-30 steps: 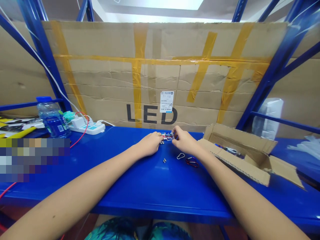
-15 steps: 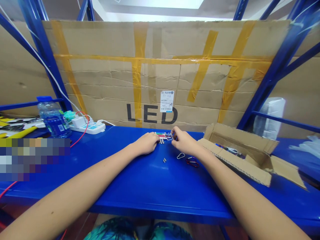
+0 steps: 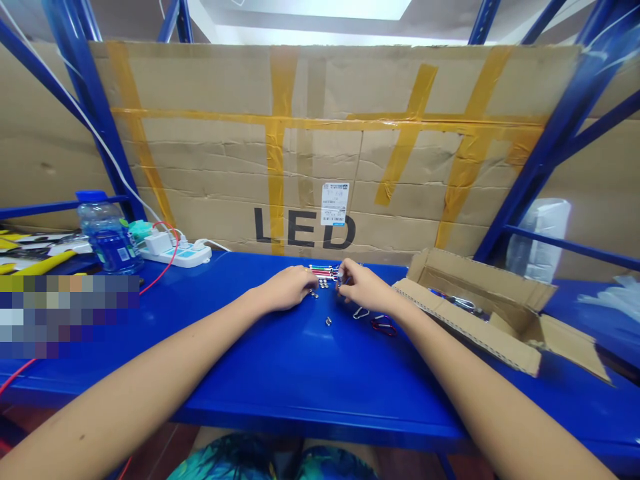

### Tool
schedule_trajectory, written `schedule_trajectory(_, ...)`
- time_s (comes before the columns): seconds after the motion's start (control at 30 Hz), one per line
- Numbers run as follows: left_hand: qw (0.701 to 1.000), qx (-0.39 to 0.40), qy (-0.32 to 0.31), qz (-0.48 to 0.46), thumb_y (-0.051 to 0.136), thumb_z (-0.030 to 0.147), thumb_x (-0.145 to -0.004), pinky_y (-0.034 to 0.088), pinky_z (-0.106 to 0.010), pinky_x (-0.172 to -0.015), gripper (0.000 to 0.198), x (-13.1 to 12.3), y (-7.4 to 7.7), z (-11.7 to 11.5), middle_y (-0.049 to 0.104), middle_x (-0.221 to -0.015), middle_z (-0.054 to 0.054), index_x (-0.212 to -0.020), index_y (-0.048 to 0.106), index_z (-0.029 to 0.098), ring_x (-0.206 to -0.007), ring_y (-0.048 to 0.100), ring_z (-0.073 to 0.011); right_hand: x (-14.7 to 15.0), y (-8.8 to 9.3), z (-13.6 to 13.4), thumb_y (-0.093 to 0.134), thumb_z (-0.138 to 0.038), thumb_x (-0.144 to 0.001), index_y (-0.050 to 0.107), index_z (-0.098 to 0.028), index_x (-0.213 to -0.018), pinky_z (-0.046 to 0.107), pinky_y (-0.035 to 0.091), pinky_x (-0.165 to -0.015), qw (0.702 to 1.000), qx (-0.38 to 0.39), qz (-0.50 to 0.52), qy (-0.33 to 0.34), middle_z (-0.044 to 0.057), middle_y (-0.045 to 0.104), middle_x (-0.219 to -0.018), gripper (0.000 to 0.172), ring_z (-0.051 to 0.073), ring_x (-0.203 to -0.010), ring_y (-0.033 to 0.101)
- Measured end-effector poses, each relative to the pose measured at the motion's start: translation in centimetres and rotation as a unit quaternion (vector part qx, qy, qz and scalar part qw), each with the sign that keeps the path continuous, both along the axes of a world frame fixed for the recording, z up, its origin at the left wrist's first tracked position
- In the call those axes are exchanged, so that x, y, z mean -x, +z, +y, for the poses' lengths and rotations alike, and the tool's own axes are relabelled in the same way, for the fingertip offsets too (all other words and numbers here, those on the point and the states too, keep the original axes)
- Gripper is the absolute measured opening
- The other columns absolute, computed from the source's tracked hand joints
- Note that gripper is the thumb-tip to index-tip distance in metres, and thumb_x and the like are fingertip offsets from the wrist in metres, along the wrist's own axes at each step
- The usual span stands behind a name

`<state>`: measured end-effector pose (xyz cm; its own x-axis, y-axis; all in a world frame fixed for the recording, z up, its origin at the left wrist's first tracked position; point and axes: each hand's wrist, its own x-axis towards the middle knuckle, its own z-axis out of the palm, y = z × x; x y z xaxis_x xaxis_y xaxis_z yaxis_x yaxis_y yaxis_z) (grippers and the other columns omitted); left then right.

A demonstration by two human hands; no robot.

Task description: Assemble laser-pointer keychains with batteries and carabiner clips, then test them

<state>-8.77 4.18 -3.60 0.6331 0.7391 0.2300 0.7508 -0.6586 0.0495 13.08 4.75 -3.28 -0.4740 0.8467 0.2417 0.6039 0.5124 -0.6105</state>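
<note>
A row of coloured carabiners (image 3: 323, 271), with green, red and silver ones, lies near the back of the blue table. My left hand (image 3: 293, 288) rests at the row's left end, fingers curled down; what is under its fingertips is hidden. At the right end my right hand (image 3: 364, 287) has thumb and forefinger closed together by a silvery bit, too small to name. Small metal pieces (image 3: 323, 283) sit just in front of the row, and a loose metal piece (image 3: 329, 321) lies nearer me. A silver carabiner (image 3: 361, 313) and a red carabiner (image 3: 383, 326) lie below my right wrist.
An open cardboard box (image 3: 480, 327) with metal items inside stands at the right. To the left are a bottle of blue liquid (image 3: 107, 233) and a white power strip (image 3: 185, 255) with a red cable. A large cardboard panel (image 3: 225, 160) walls the back.
My right hand has shifted slightly left and down toward the row's end. My left hand has drawn slightly left, and small metal pieces now show below its fingertips.
</note>
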Motion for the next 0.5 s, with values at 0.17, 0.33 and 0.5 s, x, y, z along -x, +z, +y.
schedule_trajectory(0.17, 0.999, -0.004, 0.029, 0.027, 0.051, 0.013, -0.084, 0.046, -0.034, -0.083, 0.021, 0.0, -0.1, 0.1, 0.070, -0.097, -0.009, -0.090, 0.070, 0.019, -0.091, 0.064, -0.0233, 0.5, -0.1, -0.2, 0.054, -0.014, -0.070, 0.039, -0.022, -0.077, 0.026, 0.034, -0.059, 1.000, -0.011, -0.014, 0.011, -0.004, 0.053, -0.071, 0.018, 0.014, -0.067, 0.048)
schedule_trajectory(0.33, 0.998, 0.018, 0.042, 0.041, 0.052, 0.015, -0.082, 0.046, -0.033, -0.078, 0.016, -0.2, 0.3, -0.2, 0.069, -0.093, -0.010, -0.085, 0.067, 0.017, -0.087, 0.063, -0.0238, 0.4, -0.1, -0.3, 0.051, -0.014, -0.068, 0.038, -0.022, -0.072, 0.026, 0.032, -0.060, 0.998, -0.050, -0.026, 0.031, -0.005, 0.047, -0.070, 0.016, 0.013, -0.067, 0.043)
schedule_trajectory(0.5, 0.995, 0.089, 0.047, 0.027, 0.057, 0.017, -0.076, 0.043, -0.027, -0.067, 0.009, -0.4, 1.1, -0.8, 0.068, -0.089, -0.005, -0.084, 0.062, 0.018, -0.079, 0.061, -0.0192, 0.4, 0.1, -0.5, 0.050, -0.010, -0.071, 0.054, -0.019, -0.074, 0.027, 0.040, -0.068, 0.997, -0.036, -0.029, 0.054, -0.002, 0.059, -0.074, 0.011, 0.014, -0.071, 0.052)
